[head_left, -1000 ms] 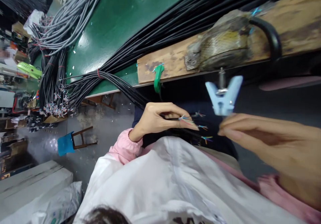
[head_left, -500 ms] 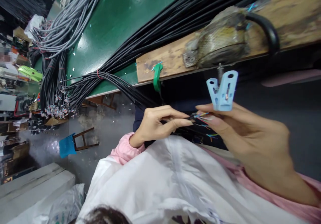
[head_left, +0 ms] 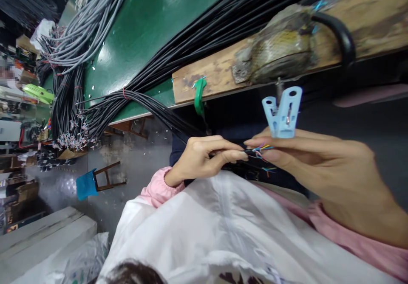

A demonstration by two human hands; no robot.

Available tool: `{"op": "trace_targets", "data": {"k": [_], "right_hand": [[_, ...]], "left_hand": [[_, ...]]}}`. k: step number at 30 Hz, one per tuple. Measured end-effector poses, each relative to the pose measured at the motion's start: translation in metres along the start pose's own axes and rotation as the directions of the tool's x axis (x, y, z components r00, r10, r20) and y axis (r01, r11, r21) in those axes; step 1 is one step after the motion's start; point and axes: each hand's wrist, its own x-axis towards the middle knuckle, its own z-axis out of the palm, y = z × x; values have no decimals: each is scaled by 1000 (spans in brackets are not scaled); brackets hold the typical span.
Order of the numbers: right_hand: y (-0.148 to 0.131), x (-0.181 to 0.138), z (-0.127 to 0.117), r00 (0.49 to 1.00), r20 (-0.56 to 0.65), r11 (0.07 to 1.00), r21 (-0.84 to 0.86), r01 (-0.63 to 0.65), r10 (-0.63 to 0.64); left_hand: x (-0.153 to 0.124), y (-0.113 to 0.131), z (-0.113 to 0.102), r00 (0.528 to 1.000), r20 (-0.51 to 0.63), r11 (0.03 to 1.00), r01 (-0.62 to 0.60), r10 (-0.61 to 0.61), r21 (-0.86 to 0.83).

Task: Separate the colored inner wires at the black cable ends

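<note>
My left hand (head_left: 212,156) pinches a black cable (head_left: 249,151) near its stripped end. Thin coloured wires (head_left: 263,147) fan out from that end, to the right of my left fingertips. Thumb and forefinger of my right hand (head_left: 321,161) close around the tips of these wires. Just above my right fingers hangs a light blue clothes peg (head_left: 285,114), fixed below a taped lump (head_left: 280,50) on the wooden beam (head_left: 216,78). Another cable end with coloured wires (head_left: 269,170) shows below my right thumb.
Long black cables (head_left: 178,50) run over the green table (head_left: 149,16), tied with a red band. Grey cables (head_left: 92,29) lie at the left. A green hook-like piece (head_left: 199,95) sits on the beam's edge. A blue stool (head_left: 86,184) stands on the floor.
My right hand has shifted slightly, its wrist further right. The coloured wires between my hands now spread out more visibly. My left hand keeps its pinch and has barely moved.
</note>
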Motion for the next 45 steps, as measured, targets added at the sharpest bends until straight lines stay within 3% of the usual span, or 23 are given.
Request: {"op": "trace_targets", "data": {"k": [4,8,12,20,23,25,27,30,34,37,42,45], "right_hand": [[-2,4,-1,997,73,997,55,-45,40],[-4,9,12,989,-22,989,-19,143,-144],[-3,10,27,914,-131,912,-208,354,-385],[12,14,19,828,-162,812,-363,456,-537],[11,11,15,886,-196,890,-279,360,-419],[6,8,15,949,-125,952,-138,271,-289],[2,6,17,976,-60,978,-21,207,-208],[-2,5,18,973,-28,974,14,228,-228],[-3,3,12,951,-17,934,-195,299,-308],[-3,-1,11,957,-40,924,-272,268,-289],[-3,-6,16,979,-92,973,-161,167,-183],[-7,-4,11,968,-19,946,-218,239,-248]], "left_hand": [[0,2,-5,987,132,991,101,-89,-85],[4,5,-9,945,253,965,239,-206,-110],[6,8,-7,946,214,959,269,-245,-90],[3,10,-8,951,197,943,275,-238,-186],[2,10,-9,961,196,950,236,-196,-205],[2,8,-9,965,196,965,208,-175,-162],[2,5,-7,969,198,979,174,-150,-105],[1,-1,-5,980,191,998,62,-56,-25],[-6,-3,2,996,82,987,-56,45,148],[-11,-2,12,994,-13,954,-102,110,281],[-16,-11,25,935,38,862,-341,353,376],[-21,-22,25,929,90,861,-367,359,352]]}}
